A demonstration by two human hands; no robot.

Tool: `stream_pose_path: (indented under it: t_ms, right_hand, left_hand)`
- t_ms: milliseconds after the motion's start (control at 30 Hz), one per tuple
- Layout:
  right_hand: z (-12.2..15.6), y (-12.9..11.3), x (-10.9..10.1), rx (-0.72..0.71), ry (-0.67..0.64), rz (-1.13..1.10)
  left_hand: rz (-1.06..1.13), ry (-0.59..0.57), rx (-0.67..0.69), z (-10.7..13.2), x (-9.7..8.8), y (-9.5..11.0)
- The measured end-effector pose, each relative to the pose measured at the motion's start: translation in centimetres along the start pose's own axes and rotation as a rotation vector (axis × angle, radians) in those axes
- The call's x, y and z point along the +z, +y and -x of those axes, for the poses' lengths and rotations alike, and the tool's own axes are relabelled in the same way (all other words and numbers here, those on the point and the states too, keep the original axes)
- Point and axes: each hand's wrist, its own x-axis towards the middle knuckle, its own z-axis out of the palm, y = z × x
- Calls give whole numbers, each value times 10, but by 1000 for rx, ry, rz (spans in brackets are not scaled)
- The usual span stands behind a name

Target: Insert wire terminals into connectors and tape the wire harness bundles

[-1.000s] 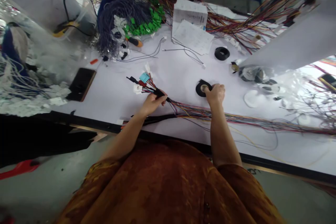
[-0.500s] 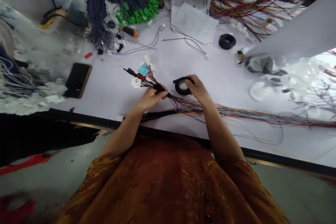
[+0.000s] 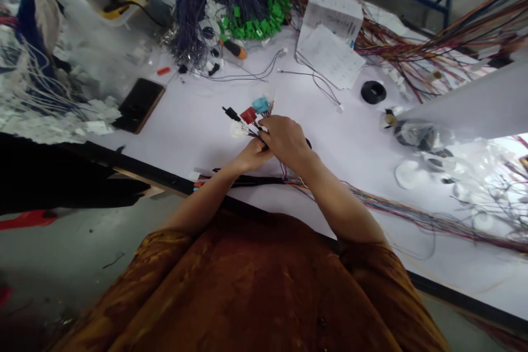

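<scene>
The head-worn camera is looking forward and down from above the person's orange-brown garment (image 3: 231, 286), sitting close over the left hand (image 3: 249, 155) and right hand (image 3: 285, 140) — and taking in the tabletop (image 3: 193, 115) beyond them.

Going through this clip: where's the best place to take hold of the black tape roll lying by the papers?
Pinch it across its outer rim, coming straight down from above with the right hand. The black tape roll lies flat on the white tabletop, so its rim is exposed, and its centre hole could take a fingertip.
</scene>
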Motion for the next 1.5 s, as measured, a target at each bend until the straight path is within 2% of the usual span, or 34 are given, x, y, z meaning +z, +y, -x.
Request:
stream_pose_path:
  t_ms: [67,167,267,367,567,700,833,933,1033,1100,1167,1267,1400,1500]
  right_hand:
    - [-2,1,3,1,-18,-20]
    - [2,2,5,-15,72,-243]
    - [7,5,10,141,145,-529]
    - [6,9,17,232,160,-642]
    - [-5,11,27,117,232,-504]
    - [-4,7,31,49,214,-379]
    - [0,5,25,3,151,-409]
    - [11,23,9,87,204,-428]
    - [34,60,-5,323,346,-191]
    - [50,84,-6,531,305,-9]
    - [61,99,1,659,205,66]
    - [65,104,16,653,184,38]
    - [62,97,28,587,339,-137]
    - [62,96,31,600,449,-353]
  left_hand:
    - [41,-6,5,0,-1,-1]
    - [113,-62,49,0,-3,-3]
    - [176,-118,108,-1,-4,-5]
    - [199,-135,136,-1,-2,-5]
    - [131,-120,92,0,-4,-4]
    - [101,-120,50,1,-6,-5]
    - [126,-126,60,1,-7,-8]
    - [221,-141,89,3,-7,-8]
    - [271,-154,83,5,-9,-7]
    - [246,-149,57,6,-10,-7]
    - [220,-138,39,6,-10,-8]
    - [227,-119,45,4,-9,-11]
    - [269,-119,66,4,-8,-12]
    - [253,-124,60,7,-9,-12]
